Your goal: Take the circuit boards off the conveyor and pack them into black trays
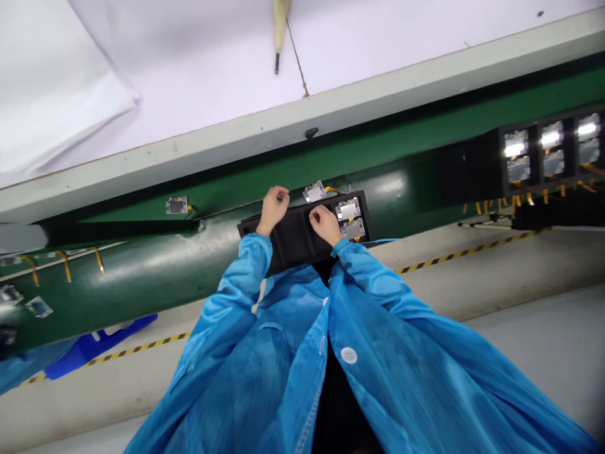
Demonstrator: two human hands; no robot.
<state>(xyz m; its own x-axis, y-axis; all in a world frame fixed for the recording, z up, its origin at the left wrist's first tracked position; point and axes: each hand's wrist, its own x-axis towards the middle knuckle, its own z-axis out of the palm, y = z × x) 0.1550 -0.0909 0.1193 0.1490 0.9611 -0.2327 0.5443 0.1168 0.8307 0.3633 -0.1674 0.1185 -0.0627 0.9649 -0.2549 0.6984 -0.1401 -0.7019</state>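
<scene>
A black compartment tray (295, 243) lies on the green bench in front of me. My left hand (275, 207) is above its left part, fingers curled together, and I cannot make out anything in them. Over the tray's middle, my right hand (325, 223) has its thumb and fingers pinched, with whatever they may hold too small to see. Two small circuit boards sit in the tray's right compartment: an upper board (348, 209) and a lower board (352, 229) beside my right wrist. Just behind the tray, another board (314, 192) with an orange ribbon cable lies on the green surface.
A single board (176, 205) lies farther left, behind a dark bar (118, 236). More filled trays (534, 154) with orange ribbons stand at the right. A white shelf (378, 94) runs across the back, bearing a cream-coloured pointed tool (280, 28). Loose boards (39, 307) lie at the left.
</scene>
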